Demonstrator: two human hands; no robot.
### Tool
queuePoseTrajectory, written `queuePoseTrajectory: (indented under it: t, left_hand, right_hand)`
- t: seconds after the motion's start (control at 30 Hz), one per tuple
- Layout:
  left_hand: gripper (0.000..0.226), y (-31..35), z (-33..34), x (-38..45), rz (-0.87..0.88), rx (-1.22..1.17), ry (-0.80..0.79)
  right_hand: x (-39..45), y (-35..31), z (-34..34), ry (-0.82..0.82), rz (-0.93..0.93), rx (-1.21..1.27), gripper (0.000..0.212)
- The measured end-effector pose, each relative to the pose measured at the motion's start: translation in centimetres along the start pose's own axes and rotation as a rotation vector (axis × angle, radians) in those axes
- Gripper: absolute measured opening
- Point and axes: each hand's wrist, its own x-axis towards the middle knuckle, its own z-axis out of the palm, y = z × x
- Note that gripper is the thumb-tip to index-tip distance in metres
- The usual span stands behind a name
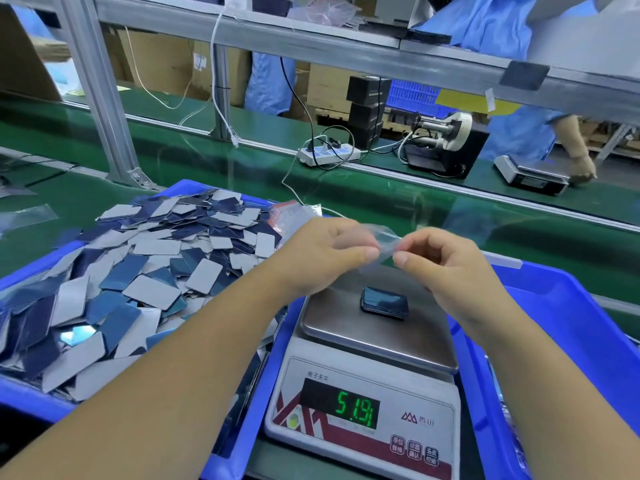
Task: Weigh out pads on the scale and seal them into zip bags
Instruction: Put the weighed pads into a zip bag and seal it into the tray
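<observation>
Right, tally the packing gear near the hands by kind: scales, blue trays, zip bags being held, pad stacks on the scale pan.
Scales: 1, the near scale
Blue trays: 2, the left tray and the right tray
Zip bags held: 1, the clear zip bag, pinched by left hand and right hand
Pad stacks on the pan: 1, the dark pad stack
Total: 5

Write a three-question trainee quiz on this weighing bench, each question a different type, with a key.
1. True or false: the stack of pads lies on the scale platform.
2. What do the left hand and right hand hold between them? A) a clear zip bag B) a loose pad C) a cable
3. Fill in: the loose pads fill the blue tray on the scale's ____ side.

Key: 1 true; 2 A; 3 left.
</observation>
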Motion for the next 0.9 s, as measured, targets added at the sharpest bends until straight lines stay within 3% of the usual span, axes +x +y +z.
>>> queuePoseTrajectory:
  t: [0.1,0.17,0.3,0.57,0.73,0.8,0.9]
  left_hand:
    - [0.015,-0.3,-0.6,0.1,-0.074,-0.052,0.072]
    - [0.017,-0.6,-0.7,0.2,-0.134,-0.061,0.055]
    - [0.024,-0.7,-0.6,0.3,-0.166,-0.084,0.002]
    - [0.035,-0.9,-0.2,0.2,-0.17,-0.135,-0.03]
    - [0.043,-1.1,0.0,0.6,-0.203,-0.17,0.048]
    - [0.034,-1.4,-0.1,0.7,-0.212,-0.192,0.11]
    - [0.014,-1.6,-0.3,0.6,-0.189,-0.235,0.079]
  right_hand:
    - [0.0,0.7,-0.6,-0.127,0.115,-0.4,0.017]
    - [-0.1,0.8,-0.5,-0.237,0.169,-0.465,0.023]
    - [0.1,0.8,-0.2,-0.253,0.213,-0.53,0.023]
    - [-0.1,0.4,-0.1,-0.299,0.228,-0.565,0.025]
    - [-0.1,0.7,-0.1,-0.302,0.148,-0.448,0.025]
    - [0.0,0.8,-0.1,-0.308,0.161,-0.353,0.026]
    - [0.0,1.0,0.1,-0.233,0.116,-0.362,0.027]
